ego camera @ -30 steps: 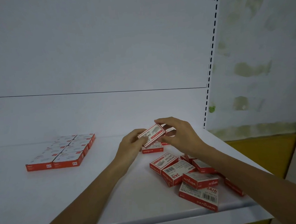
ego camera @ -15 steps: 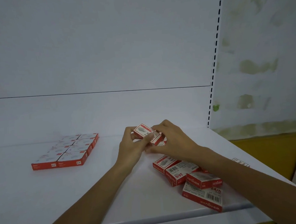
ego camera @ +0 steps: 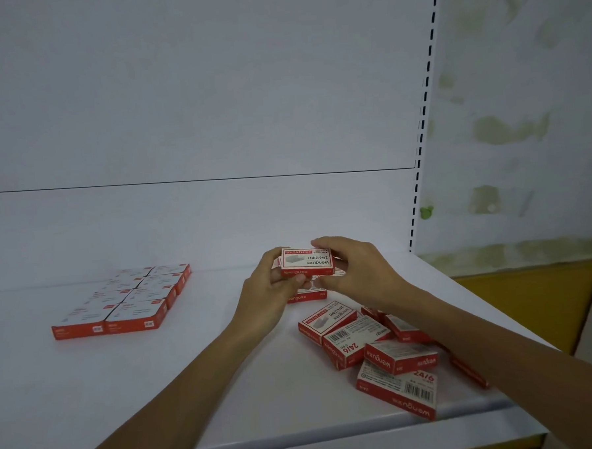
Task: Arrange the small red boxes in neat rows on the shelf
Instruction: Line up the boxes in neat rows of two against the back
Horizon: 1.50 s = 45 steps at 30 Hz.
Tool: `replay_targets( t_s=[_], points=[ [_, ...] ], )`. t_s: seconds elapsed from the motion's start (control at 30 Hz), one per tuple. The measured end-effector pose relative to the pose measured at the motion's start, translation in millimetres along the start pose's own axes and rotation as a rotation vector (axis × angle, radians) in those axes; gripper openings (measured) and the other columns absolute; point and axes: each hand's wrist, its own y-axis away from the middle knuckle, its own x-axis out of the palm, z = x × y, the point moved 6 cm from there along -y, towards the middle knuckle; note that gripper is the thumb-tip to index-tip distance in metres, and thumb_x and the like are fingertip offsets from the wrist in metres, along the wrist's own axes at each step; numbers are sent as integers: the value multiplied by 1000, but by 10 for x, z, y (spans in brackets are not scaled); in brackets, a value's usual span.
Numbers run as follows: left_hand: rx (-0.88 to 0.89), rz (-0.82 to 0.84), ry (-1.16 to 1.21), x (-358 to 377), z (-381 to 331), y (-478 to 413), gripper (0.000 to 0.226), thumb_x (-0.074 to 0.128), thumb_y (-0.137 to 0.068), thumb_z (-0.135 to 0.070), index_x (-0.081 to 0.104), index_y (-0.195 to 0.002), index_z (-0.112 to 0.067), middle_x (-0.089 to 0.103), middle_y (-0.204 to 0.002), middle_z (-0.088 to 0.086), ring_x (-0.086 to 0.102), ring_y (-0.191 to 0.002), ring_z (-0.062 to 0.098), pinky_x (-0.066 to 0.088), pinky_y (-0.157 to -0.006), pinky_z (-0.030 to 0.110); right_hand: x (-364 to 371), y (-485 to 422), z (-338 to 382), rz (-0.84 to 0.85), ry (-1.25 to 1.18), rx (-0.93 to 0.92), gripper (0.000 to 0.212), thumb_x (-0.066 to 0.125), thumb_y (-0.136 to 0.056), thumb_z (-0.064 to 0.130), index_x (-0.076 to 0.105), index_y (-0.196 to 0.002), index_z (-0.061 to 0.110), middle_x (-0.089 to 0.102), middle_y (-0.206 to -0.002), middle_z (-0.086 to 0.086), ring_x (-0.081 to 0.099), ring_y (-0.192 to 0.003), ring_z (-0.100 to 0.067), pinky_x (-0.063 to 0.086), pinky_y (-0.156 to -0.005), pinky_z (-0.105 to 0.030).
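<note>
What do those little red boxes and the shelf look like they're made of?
Held box and the loose boxes: probably thin printed cardboard, matte; crisp folded edges, barcodes printed straight on. Shelf: likely painted sheet metal, smooth white; rounded front lip, slotted upright beside it.

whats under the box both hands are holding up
Another red box lies on the shelf below the held box; the left hand and right hand cover most of it.
</note>
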Motion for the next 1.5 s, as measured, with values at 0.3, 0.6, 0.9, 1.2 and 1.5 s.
replay_targets(
  t_s=[0.3,0.6,0.9,1.2,1.5],
  points=[
    [17,99,-277,101,18,48,46,46,-95,-25,32,-138,-31,54,-108,-18,55,-86,-7,40,-64,-5,-34,-1,-135,102,190,-115,43,63,-86,20,50,-127,14,53,-124,-2,48,-104,-7,36,-90,-14],
    [10,258,-420,201,87,99,10,59,-86,-31,66,-79,-36,65,-84,-20,60,-78,-9,45,-60,5,-218,-39,-803,252,349,287,47,66,-82,20,53,-127,16,52,-123,-7,50,-97,-15,38,-80,-22],
    [-16,257,-388,191,102,95,22,53,-89,-33,70,-87,-19,69,-87,-15,65,-77,-2,53,-68,18,-92,-48,-872,363,254,350,42,73,-74,32,64,-114,25,57,-123,2,48,-87,-6,31,-58,-12],
    [-62,391,-400,253,38,167,46,62,-55,-63,56,-96,-44,61,-94,-26,62,-82,-6,50,-66,9,-2,-127,-780,196,341,313,30,77,-69,32,64,-90,15,50,-108,-4,52,-88,-14,40,-70,-22],
    [12,173,-410,101,61,99,31,75,-71,-35,53,-91,-42,56,-88,-31,56,-77,-21,43,-61,0,-60,-104,-553,139,244,119,24,63,-84,33,63,-103,18,60,-99,1,48,-75,-2,34,-63,-14]
  ],
)
